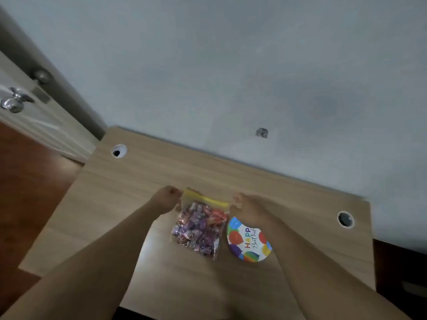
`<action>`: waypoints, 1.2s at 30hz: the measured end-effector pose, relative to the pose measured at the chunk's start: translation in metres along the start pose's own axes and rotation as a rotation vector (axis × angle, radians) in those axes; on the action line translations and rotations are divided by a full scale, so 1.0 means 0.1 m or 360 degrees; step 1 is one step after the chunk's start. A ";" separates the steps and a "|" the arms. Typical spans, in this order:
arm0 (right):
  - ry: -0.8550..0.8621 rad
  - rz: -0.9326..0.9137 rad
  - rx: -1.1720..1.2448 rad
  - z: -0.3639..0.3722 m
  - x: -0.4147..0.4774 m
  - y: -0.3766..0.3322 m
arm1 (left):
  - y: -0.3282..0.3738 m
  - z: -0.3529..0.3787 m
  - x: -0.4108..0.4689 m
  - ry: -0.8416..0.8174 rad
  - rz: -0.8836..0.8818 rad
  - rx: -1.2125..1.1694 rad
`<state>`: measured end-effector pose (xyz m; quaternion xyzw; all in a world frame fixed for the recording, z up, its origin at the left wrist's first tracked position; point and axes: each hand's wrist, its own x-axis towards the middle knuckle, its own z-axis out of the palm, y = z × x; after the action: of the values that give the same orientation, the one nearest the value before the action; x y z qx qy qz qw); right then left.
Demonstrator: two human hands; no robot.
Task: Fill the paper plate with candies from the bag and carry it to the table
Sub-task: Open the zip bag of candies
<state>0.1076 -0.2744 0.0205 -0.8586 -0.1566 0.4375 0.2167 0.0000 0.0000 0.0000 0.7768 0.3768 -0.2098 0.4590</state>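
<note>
Two bare forearms, no sleeves, left hand (165, 200) and right hand (248, 207) without rings or gloves

I see both bare forearms reaching forward from the bottom corners, converging toward the middle. My left hand (165, 200) is curled, fingers pinched closed on the left end of the yellow-topped clear plastic candy bag (198, 227). My right hand (246, 205) mirrors it, fingers closed on the right end of the same strip. Both wrists look fairly straight, knuckles turned up and away from me.
</note>
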 end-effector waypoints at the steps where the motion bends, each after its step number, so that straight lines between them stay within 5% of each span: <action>1: -0.0015 0.0006 0.0010 0.05 0.08 -0.01 | -0.04 0.05 0.08 -0.0030 -0.0003 0.0016; 11: -0.0088 0.0042 -0.0091 0.44 0.52 -0.11 | -0.22 0.40 0.39 0.0057 -0.0160 -0.0113; 18: -0.0048 -0.0061 -0.0164 0.40 0.56 -0.21 | -0.23 0.27 0.30 -0.0110 0.0462 0.0049; 24: -0.0010 -0.0170 -0.0116 0.21 0.32 -0.37 | -0.22 0.12 0.10 -0.0125 0.0698 -0.0040; 36: 0.0122 -0.0041 0.0285 0.61 -0.39 -0.50 | -0.33 0.37 -0.64 0.0558 0.0482 -0.0268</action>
<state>0.0315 -0.2356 0.0405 -0.8497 -0.1196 0.4137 0.3040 -0.0654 -0.0479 0.0066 0.8080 0.3459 0.0315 0.4759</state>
